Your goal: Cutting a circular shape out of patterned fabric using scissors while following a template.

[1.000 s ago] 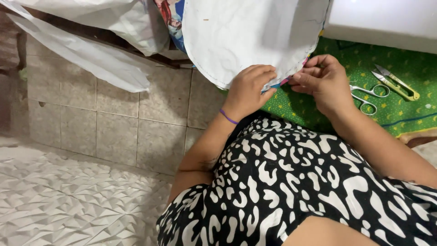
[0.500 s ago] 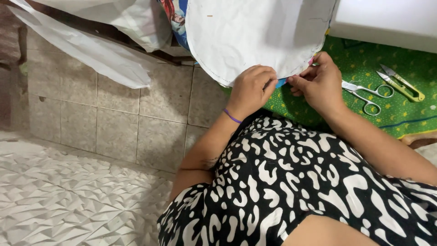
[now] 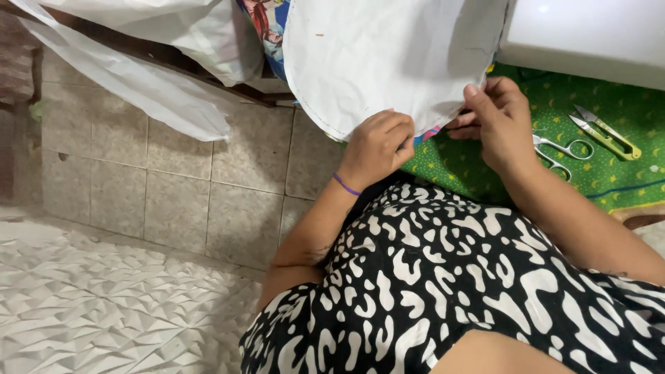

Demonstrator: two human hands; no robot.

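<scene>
Two hands are in view: one left hand (image 3: 377,149) at 12 o'clock and one right hand (image 3: 500,121) at 1 o'clock. One white fabric piece (image 3: 395,55) lies at 12 o'clock. Cutting tools total two at 2 o'clock: one pair of silver scissors (image 3: 554,154) and one pair of yellow-green thread snips (image 3: 604,131). One purple wristband (image 3: 345,185) is present.

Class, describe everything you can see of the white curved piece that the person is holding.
The white piece looks like creased paper or thin fabric, with a rounded lower edge and faint dotted marks along its left rim. It hangs over the green cloth. The left hand pinches its bottom edge; the right hand grips the edge beside it. A colourful printed layer peeks from underneath.
</scene>
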